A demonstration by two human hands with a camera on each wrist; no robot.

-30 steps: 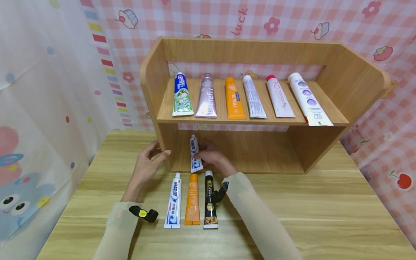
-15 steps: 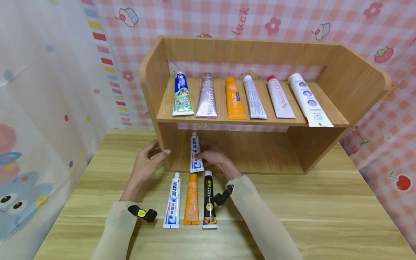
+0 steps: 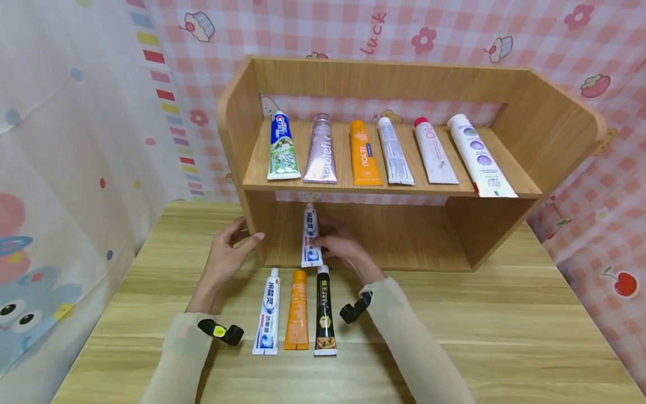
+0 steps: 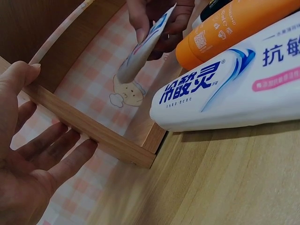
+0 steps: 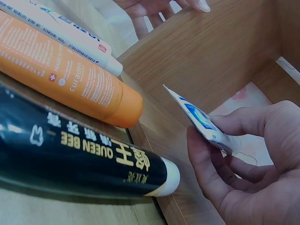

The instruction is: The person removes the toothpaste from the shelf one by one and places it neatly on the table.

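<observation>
A white tube (image 3: 310,227) is pinched between thumb and fingers by the right hand (image 3: 340,245) in the lower compartment (image 3: 414,238) of the shelf (image 3: 393,84), whose left side is gripped by the left hand (image 3: 229,253).

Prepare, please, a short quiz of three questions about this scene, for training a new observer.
1. How many toothpaste tubes lie on the upper board of the light-brown wooden shelf?
2. True or false: the person's left hand holds a tube.
3. Which three tubes lie on the pale, striped wooden table, from left to right?

Key:
1. Six.
2. False. It holds the shelf's left side panel; the right hand pinches a slim white-and-blue tube.
3. A second white-and-blue tube, a flat orange tube, a black tube with white cap.
</observation>
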